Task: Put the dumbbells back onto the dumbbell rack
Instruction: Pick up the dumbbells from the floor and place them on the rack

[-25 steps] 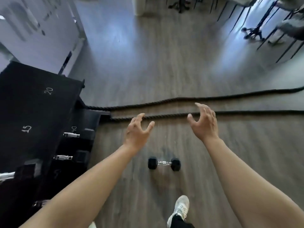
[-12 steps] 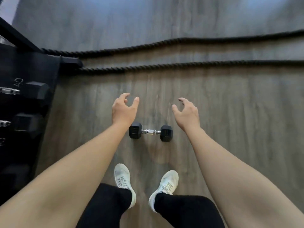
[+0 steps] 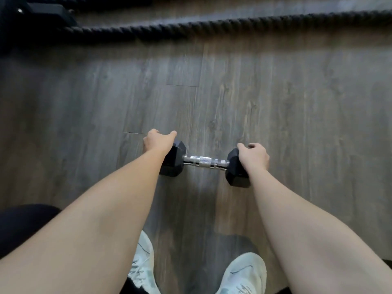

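Your two hands cup the ends of a dumbbell on the floor.

The dumbbell (image 3: 204, 162) lies crosswise on the grey wood floor (image 3: 297, 102); your left hand (image 3: 158, 141) curls over its left head, your right hand (image 3: 254, 154) over its right, chrome handle bare between, white shoes (image 3: 244, 274) below, black rope (image 3: 191, 28) beyond.
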Available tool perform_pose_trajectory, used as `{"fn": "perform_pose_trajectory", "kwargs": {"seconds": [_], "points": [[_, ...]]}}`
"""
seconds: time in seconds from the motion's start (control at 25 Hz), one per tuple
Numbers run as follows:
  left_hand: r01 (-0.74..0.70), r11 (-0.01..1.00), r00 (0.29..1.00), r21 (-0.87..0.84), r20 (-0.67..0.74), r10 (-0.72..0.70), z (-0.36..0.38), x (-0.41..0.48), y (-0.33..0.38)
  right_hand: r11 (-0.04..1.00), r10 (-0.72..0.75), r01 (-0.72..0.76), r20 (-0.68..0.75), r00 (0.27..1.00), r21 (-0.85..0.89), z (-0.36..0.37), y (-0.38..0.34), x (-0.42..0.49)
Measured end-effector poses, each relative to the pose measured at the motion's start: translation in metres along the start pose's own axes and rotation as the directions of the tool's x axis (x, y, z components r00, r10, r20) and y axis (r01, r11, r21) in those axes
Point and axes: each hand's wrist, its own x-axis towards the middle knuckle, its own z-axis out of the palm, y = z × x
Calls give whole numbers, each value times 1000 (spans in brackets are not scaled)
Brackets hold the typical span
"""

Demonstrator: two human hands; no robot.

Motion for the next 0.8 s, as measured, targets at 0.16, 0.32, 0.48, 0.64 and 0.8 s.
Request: {"fn": "perform_pose_trajectory", "kwargs": {"seconds": [0.16,0.32,0.48,0.64,0.8], "points": [[269,949,956,-165,163,-243,1,-2,-6,985,159,-163,60,985,62,-3,0,0],[307,933,929,-189,271,-251,-1,-1,-4,940,266,-278,89,960,199,-4,3,-3],[317,908,932,-274,266,-246,0,1,-9,939,255,-248,2,967,238,-1,1,-11],[294,899,944,-324,248,-219,-39,-25,13,902,270,-236,-46,962,361,-23,-17,-43],[160,915,979,-369,176,-100,-146,-92,84,876,224,-170,-68,972,452,-97,-88,-123]]}}
